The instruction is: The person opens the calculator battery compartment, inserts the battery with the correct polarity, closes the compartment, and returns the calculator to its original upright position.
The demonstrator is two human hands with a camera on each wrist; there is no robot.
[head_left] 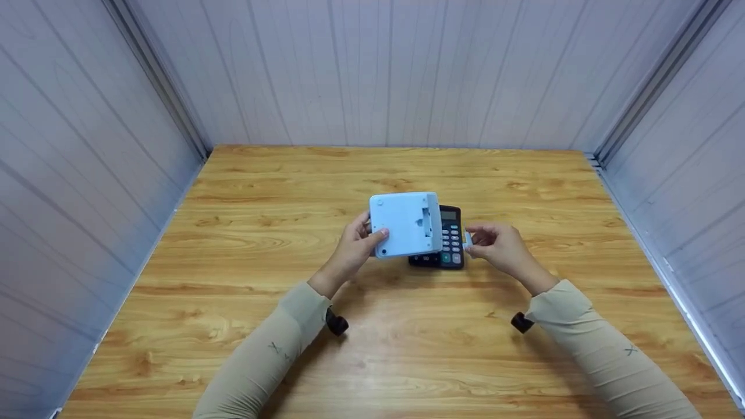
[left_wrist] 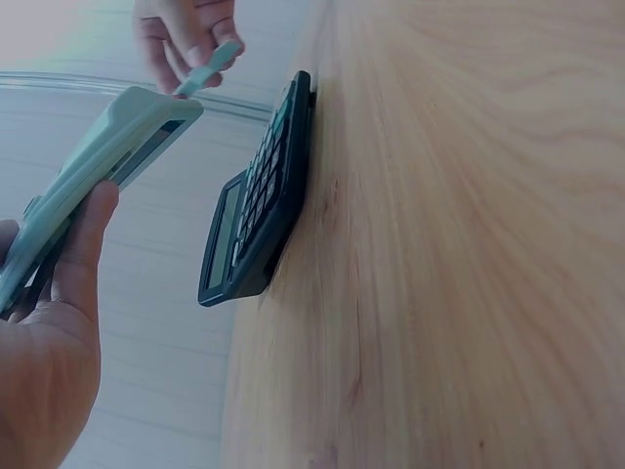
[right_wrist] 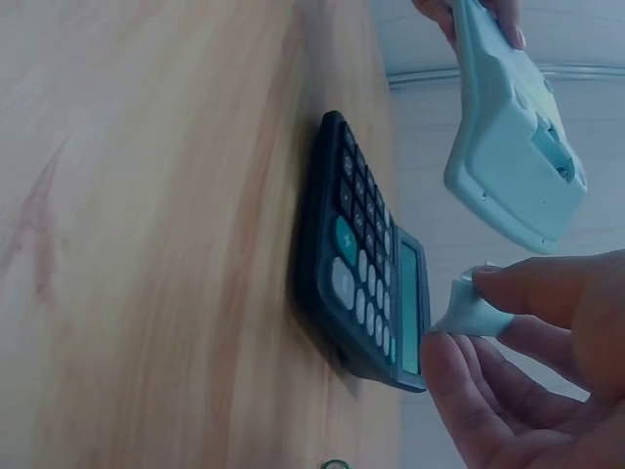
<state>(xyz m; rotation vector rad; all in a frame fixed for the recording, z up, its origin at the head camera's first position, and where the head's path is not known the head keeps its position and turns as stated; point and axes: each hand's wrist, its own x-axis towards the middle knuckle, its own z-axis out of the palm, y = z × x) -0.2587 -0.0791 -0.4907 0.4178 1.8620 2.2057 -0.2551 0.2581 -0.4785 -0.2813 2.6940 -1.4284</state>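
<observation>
My left hand (head_left: 351, 244) grips a light blue calculator (head_left: 401, 227), its back turned up and tilted above the table. Near its right edge a battery compartment (head_left: 427, 221) stands uncovered; whether a battery is inside I cannot tell. My right hand (head_left: 503, 249) pinches a small pale blue battery cover (right_wrist: 471, 311) between thumb and fingers, apart from the calculator. Below them a black calculator (right_wrist: 366, 264) lies on the table, keys up. In the head view the blue one partly hides it; the left wrist view shows its screen (left_wrist: 225, 233) and keys.
The wooden table (head_left: 262, 203) is bounded by pale panelled walls (head_left: 372, 70) at the back and both sides. Black wrist-worn devices (head_left: 336, 322) stick out at both sleeve cuffs, close above the tabletop.
</observation>
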